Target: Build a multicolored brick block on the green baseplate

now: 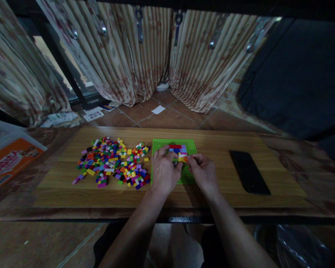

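Observation:
A green studded baseplate (159,142) lies on the wooden board, with a block of coloured toy bricks (178,150) on it. Red, blue, lilac, white and yellow bricks show in this block. My left hand (165,167) is curled around its left side, fingers bent and thumb at the near edge. At the near right corner, the thumb and forefinger of my right hand (203,171) close on an orange brick (185,159). My fingers hide part of the block's left and near sides.
Left of the baseplate spreads a heap of loose toy bricks (108,160) in many colours. A black phone (249,172) lies on the wooden board (217,149) at the right. An orange and clear container (13,156) stands at far left. Striped curtains (147,56) hang behind.

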A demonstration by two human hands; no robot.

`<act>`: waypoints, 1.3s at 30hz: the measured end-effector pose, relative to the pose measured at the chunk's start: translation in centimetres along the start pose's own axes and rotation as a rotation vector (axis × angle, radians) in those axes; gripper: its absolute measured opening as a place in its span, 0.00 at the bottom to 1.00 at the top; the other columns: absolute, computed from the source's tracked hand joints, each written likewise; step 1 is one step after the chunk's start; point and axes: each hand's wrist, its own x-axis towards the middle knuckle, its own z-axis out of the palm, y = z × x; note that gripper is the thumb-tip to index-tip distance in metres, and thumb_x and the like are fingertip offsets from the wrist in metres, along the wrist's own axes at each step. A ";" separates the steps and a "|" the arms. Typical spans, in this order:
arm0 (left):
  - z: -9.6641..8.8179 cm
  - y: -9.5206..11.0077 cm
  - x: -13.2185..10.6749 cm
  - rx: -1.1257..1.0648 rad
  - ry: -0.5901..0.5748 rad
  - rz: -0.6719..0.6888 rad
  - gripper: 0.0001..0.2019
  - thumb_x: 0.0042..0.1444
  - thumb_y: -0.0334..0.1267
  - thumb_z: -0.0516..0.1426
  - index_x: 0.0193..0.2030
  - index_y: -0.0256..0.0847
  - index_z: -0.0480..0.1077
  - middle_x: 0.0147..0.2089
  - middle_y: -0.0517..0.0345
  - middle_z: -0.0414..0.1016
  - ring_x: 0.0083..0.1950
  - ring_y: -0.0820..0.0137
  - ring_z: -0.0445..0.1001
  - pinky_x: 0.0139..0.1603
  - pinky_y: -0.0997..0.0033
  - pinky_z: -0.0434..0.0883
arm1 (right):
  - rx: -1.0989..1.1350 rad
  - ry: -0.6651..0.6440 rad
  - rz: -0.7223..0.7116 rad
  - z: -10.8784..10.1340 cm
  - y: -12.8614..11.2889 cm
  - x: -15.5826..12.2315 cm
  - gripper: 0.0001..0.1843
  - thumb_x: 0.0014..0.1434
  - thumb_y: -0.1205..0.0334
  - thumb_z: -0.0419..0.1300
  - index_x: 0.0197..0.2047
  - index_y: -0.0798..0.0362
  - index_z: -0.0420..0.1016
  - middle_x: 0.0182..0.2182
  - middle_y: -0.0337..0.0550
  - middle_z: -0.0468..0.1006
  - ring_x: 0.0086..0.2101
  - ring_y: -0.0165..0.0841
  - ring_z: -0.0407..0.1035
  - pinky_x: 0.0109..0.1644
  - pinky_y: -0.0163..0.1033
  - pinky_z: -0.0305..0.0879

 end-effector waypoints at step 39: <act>-3.9 -3.9 2.3 -0.532 0.277 -0.298 0.10 0.50 0.32 0.56 0.39 0.39 0.75 0.40 0.54 0.76 0.38 0.69 0.75 0.42 0.68 0.72 | 0.300 0.101 -0.160 0.1 -2.2 -2.0 0.17 0.57 0.50 0.61 0.23 0.51 0.66 0.18 0.32 0.64 0.21 0.26 0.57 0.27 0.34 0.55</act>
